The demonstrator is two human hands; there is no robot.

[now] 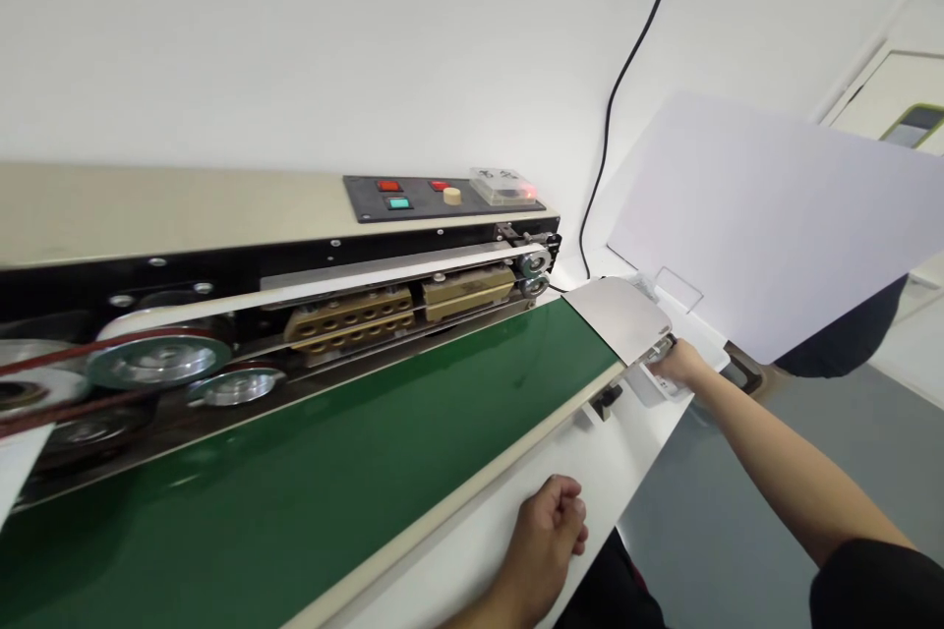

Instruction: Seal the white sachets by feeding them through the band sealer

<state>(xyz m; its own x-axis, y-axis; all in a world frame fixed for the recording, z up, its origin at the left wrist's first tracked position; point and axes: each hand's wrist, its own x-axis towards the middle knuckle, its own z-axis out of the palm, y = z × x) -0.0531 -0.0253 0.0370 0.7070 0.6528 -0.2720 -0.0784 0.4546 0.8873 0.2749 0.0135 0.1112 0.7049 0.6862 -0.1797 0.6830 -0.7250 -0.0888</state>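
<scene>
My left hand (547,543) rests by the front edge of the white table (442,560), its fingers curled in and nothing visible in them. It lies apart from the green conveyor belt (369,432) of a band sealing machine (221,216). My right arm stretches to the far right end of the belt. There my right hand (679,364) reaches into a whitish plastic container (668,383), just beside the metal end plate (619,314). Its fingers are mostly hidden, and what they touch cannot be made out.
Metal pulleys (158,359) and brass-coloured blocks (350,322) line the machine above the belt. A control panel (413,200) carries coloured switches and a knob. A black cable (619,84) hangs along the wall. A large white sheet (782,216) stands at the right.
</scene>
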